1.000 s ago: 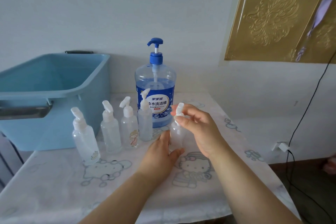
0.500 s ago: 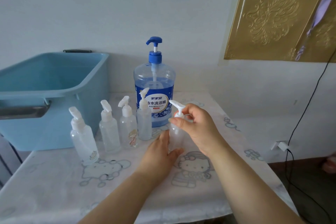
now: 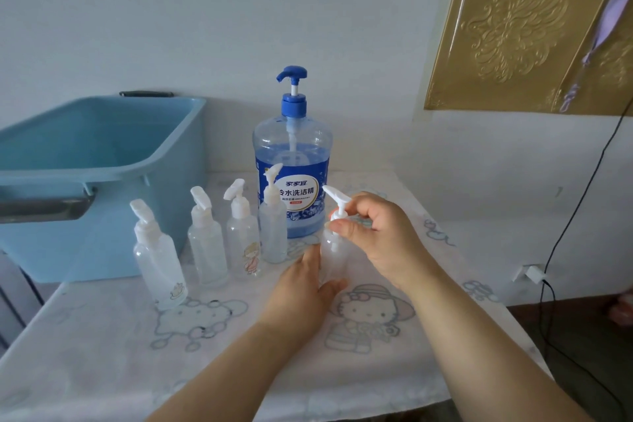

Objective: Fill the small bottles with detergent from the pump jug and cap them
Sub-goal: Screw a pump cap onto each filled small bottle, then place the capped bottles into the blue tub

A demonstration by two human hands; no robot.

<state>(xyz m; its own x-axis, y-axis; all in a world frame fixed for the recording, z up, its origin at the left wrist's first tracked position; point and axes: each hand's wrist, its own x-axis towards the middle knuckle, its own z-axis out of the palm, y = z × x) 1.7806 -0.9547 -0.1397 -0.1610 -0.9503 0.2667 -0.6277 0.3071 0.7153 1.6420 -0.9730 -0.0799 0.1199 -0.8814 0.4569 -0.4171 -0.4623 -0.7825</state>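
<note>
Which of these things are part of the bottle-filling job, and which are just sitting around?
Part of the job:
large clear pump jug of blue detergent
small frosted plastic bottle, gripped by the left hand
its white pump cap, pinched by the right hand
four more small capped bottles in a row

Just lying about:
light blue plastic tub
gold embossed wall panel
black cable

Left hand (image 3: pixel 301 288) and right hand (image 3: pixel 380 236) hold 1 seemingly empty bottle (image 3: pixel 334 252)

I am seeing a big blue tub (image 3: pixel 102 161) sitting at the left, by a cartoon table cloth (image 3: pixel 102 353). A gold panel (image 3: pixel 513 27) is hanging on the wall, and a black wire (image 3: pixel 586 179) is dangling down.
</note>
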